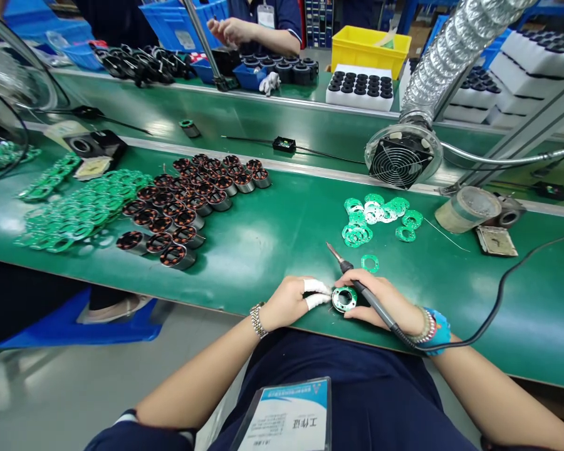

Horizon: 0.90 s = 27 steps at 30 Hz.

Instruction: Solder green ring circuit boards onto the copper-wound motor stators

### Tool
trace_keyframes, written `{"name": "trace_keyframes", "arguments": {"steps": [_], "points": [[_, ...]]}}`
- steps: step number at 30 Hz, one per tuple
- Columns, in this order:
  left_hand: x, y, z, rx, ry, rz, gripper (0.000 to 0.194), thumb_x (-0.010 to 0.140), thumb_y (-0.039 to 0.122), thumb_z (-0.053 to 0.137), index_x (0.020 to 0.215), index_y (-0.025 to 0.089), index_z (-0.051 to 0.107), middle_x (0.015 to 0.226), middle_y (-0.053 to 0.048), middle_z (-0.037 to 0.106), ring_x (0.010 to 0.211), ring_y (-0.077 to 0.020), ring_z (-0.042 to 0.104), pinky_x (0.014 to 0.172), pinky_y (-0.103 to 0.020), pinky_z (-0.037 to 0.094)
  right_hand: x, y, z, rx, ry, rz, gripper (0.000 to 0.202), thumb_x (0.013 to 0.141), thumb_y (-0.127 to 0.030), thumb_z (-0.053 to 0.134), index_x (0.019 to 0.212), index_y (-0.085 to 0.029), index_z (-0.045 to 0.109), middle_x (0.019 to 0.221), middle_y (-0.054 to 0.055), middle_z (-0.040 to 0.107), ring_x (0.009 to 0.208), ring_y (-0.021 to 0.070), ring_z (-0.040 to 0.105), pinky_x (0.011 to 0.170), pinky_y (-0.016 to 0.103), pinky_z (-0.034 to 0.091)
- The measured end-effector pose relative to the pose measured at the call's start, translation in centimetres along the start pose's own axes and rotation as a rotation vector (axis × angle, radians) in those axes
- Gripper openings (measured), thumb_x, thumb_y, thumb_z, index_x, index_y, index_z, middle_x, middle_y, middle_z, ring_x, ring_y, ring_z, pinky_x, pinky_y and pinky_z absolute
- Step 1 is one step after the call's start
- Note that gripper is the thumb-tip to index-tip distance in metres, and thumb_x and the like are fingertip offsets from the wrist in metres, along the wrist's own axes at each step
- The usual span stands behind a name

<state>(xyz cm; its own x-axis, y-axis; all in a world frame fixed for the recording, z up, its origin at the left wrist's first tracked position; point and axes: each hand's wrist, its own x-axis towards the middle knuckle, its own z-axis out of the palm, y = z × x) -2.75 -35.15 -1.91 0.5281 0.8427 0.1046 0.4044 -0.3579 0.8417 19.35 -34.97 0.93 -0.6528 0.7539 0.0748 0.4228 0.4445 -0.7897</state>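
Near the bench's front edge, my left hand point(286, 302), with white coverings on two fingers, pinches the side of a motor stator topped by a round green circuit board point(351, 305). My right hand point(395, 299) holds a soldering iron point(375, 304) across its palm, the tip pointing up and away to the left. The fingers of that hand also touch the board's right side. A loose ring-shaped green board point(370, 263) lies just beyond, and a scattered group of similar boards point(357, 235) sits farther back. Rows of copper-wound stators point(177, 255) stand to the left.
Linked green board panels point(82, 210) lie at the left. A fan point(397, 163) with a silver duct hangs at the back right, near a round container point(467, 210) and a solder sponge point(496, 241). The iron's cable point(498, 294) crosses the right side. A co-worker's hand point(235, 30) shows across the bench.
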Motion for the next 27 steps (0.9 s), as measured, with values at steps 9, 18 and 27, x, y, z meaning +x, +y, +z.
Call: {"name": "trace_keyframes", "arguments": {"steps": [9,18,27], "points": [[1.6,1.1,1.3,-0.491,-0.027,-0.252,0.012,0.070,0.025,0.066,0.070,0.013,0.064,0.072,-0.001,0.058,0.065,-0.0108,0.055,0.064,-0.024,0.045,-0.4,-0.8,0.0,-0.044,0.124,-0.069,0.041,0.076,-0.029,0.066,0.112,-0.021,0.049,0.101,0.007,0.059,0.093,0.0189,0.057,0.081,0.033,0.048],[1.2,1.2,1.5,-0.658,-0.007,-0.313,0.016,0.068,0.026,0.068,0.069,0.013,0.058,0.070,0.001,0.053,0.065,-0.0094,0.050,0.065,-0.024,0.042,0.3,-0.4,2.0,-0.306,0.318,-0.280,0.021,0.082,-0.010,0.049,0.099,-0.021,0.055,0.075,0.004,0.059,0.080,0.0202,0.050,0.070,0.036,0.045],[0.6,1.2,1.3,-0.753,-0.005,-0.337,0.023,0.070,0.033,0.067,0.071,0.014,0.054,0.068,0.001,0.055,0.065,-0.0107,0.053,0.069,-0.026,0.044,-1.6,-0.3,3.3,-0.204,0.353,-0.154,0.035,0.082,-0.015,0.055,0.115,-0.021,0.048,0.104,0.009,0.062,0.097,0.0211,0.056,0.081,0.037,0.051]]}}
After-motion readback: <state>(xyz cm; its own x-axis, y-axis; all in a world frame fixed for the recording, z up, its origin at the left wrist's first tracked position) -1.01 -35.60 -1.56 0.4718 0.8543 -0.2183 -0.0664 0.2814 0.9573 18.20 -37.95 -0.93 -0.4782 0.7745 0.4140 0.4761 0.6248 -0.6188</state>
